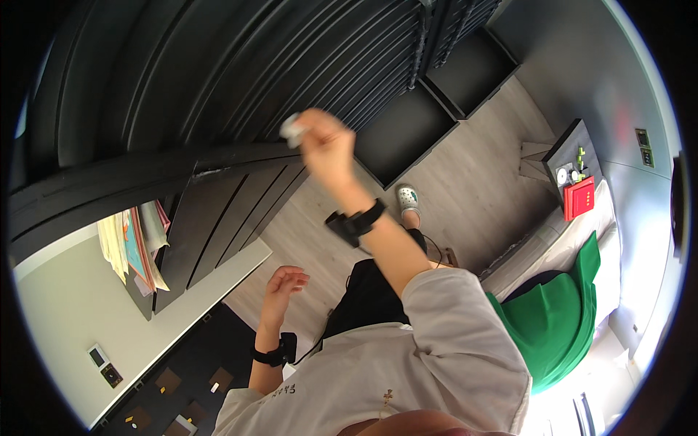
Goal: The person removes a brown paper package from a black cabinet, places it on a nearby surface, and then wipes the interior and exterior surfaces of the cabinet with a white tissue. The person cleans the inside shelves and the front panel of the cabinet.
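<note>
My right hand (327, 144) is raised in front of a dark ribbed cabinet (218, 71). Its fingers pinch a small white item (293, 131), blurred, perhaps a wad of tissue or cloth. That item overlaps the ribbed surface, but I cannot tell if they touch. Lower and to the left, my left hand (284, 289) hangs in the air over the floor, fingers loosely bent and apart, with nothing in it. Each wrist wears a black strap with a small box.
Dark open trays (406, 136) sit low by the cabinet. Folded textiles (139, 245) poke out at left. Red booklets (579, 199) rest on a small table (572, 147) at right. Green cloth (545, 321) drapes over a bed. A clog (408, 200) covers one foot on the wooden floor (463, 174).
</note>
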Motion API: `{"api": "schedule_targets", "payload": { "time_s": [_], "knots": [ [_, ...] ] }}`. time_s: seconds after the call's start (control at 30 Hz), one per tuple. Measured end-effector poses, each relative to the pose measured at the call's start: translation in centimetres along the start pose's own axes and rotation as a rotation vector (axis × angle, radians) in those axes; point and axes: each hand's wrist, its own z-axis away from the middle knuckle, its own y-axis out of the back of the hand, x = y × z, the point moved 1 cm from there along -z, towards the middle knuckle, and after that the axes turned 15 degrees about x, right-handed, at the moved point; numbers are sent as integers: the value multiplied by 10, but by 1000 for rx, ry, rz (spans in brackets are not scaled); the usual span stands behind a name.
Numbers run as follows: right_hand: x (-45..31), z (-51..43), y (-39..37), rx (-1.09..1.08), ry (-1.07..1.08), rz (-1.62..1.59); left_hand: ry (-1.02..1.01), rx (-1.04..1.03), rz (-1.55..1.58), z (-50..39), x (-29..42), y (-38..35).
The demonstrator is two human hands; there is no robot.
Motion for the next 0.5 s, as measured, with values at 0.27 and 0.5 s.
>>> {"api": "schedule_targets", "payload": {
  "time_s": [0.27,0.5],
  "knots": [
    [54,-201,76,532,499,446,37,32,11,2,-33,8],
    [62,-178,54,435,432,622,88,55,51,0,-66,19]
  ]
}}
